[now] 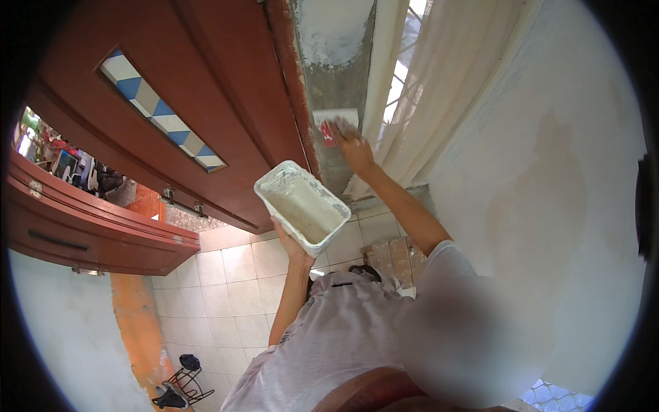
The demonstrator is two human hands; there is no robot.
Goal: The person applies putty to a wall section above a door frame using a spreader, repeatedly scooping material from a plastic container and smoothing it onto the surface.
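Observation:
My left hand (295, 248) supports a white rectangular plastic tub (338, 230) from below and the side. Pale putty is smeared over the tub's inner walls and bottom. With my arm stretched forward, my right hand (353, 147) grips a wide putty knife (330, 134) with a red part near the handle. Its broad pale blade lies at the narrow grey wall strip (334, 86) between the door and the curtain. White putty coats the upper part of that strip. Whitish smears mark my right fingers.
A red-brown door (226, 82) with a patterned panel stands to the left, and a second door leaf (103, 237) hangs open beside it. A cream curtain (439, 75) covers a barred window. Flattened cardboard (388, 257) lies on the tiled floor (230, 288). A black metal rack (185, 388) stands lower left.

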